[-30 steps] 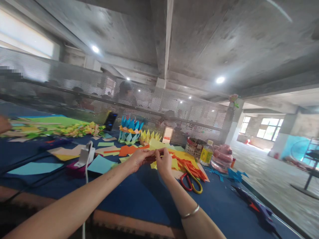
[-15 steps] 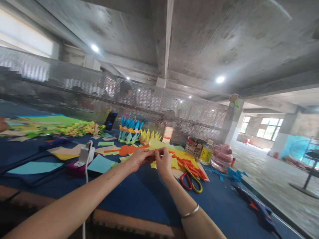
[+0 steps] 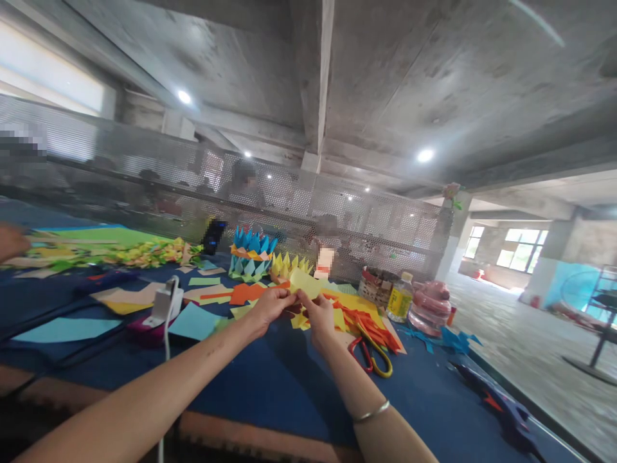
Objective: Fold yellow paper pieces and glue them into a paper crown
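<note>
My left hand [image 3: 270,308] and my right hand [image 3: 320,317] meet above the middle of the blue table, fingertips pinched together. Between them, a pale yellow piece of paper [image 3: 305,283] rises from their fingers; its lower edge is hidden by the fingertips. Just behind stand folded-paper crowns, a blue one [image 3: 254,243] and a yellow one [image 3: 292,262]. Orange paper strips [image 3: 369,323] lie right of my right hand. Red and yellow handled scissors [image 3: 371,354] rest beside my right forearm, and orange paper [image 3: 247,293] lies past my left hand.
At the left stands a white charger on a purple power strip [image 3: 141,333], its cable crossing the table edge. A yellow-labelled bottle [image 3: 400,297], a pink jug [image 3: 429,308] and a glue gun [image 3: 501,406] are on the right. Another person's hand [image 3: 13,242] shows at the left edge.
My fingers have shifted slightly on the yellow paper, and more of it shows above them. The other person's hand at the left edge has come further into view.
</note>
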{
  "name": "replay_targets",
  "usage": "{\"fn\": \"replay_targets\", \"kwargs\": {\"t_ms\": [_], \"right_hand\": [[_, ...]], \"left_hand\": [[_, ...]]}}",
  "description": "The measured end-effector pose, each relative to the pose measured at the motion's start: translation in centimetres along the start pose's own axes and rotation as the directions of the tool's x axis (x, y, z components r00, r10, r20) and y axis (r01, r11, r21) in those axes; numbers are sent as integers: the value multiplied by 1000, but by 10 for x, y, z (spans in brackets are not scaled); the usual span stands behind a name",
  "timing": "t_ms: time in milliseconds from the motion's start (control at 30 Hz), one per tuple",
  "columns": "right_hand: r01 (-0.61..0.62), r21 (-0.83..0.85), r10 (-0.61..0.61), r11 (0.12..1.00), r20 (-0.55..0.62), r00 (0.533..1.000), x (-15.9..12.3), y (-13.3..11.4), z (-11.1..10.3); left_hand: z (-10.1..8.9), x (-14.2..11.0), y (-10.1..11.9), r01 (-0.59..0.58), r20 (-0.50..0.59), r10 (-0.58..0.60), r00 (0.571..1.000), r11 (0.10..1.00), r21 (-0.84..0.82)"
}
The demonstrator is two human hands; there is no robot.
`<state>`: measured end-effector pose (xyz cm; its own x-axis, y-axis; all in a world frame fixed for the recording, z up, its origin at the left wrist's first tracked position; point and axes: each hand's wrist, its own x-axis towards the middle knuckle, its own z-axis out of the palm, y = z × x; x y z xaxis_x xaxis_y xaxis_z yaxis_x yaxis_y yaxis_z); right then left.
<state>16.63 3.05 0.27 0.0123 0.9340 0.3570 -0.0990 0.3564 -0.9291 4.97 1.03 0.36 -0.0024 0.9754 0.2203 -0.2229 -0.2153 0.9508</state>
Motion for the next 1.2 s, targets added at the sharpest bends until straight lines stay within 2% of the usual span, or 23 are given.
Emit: {"fn": "replay_targets", "kwargs": {"t_ms": [100,333,600,767,833,933,1100,1200], "right_hand": [[-34,53,33,998,7,999,-1,-2,0],[18,70,-15,997,-32,999,-6,-13,0],[80,-9,-80,997,-14,997,-3,-10,-2],[59,-1,-59,998,21,998,-5,-10,0],[56,-16,-56,998,15,998,-5,-11,0],[98,-61,-98,993,1,995,-4,-13,-2],[185,-184,-186,965,13,982,-4,-12,-2],[212,-217,-208,953,42,977,-4,-9,0]], "left_hand": [[0,0,-1,-10,15,9,1000,1000,22],[0,-1,-1,18,79,-22,997,999,41],[1,-3,1,48,16,-50,999,992,113],[0,-5,5,-58,25,55,998,981,186],[0,-5,6,-60,6,60,998,975,213],[1,-6,7,-43,-6,46,999,977,209],[0,-5,9,-148,-43,155,987,980,135],[-3,-2,8,-166,-102,180,978,977,133]]}}
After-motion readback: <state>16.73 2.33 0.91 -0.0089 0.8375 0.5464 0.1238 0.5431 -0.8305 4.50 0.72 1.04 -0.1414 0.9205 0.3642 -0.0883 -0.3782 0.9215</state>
